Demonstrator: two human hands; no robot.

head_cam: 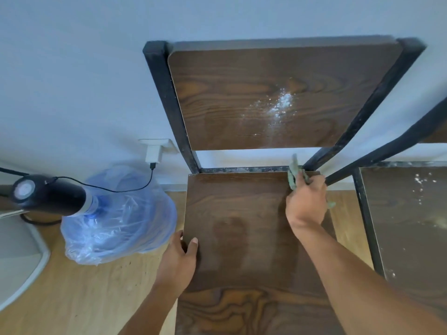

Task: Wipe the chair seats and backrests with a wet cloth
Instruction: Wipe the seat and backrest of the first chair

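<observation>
A dark wood chair with a black metal frame stands against the white wall in front of me. Its seat (pixel 237 201) shows damp streaks. Its backrest (pixel 229 93) carries a patch of white powder (pixel 280 105) right of centre. My right hand (pixel 306 204) is shut on a green cloth (pixel 294 175), pressed at the seat's far right corner beside the frame post. My left hand (pixel 180 259) grips the seat's left edge, thumb on top.
A second chair's seat (pixel 408 221) with white specks stands close on the right. On the wooden floor at left sits a blue water jug (pixel 125 213) in plastic wrap, topped by a black pump (pixel 48 194) cabled to a wall charger (pixel 153 153).
</observation>
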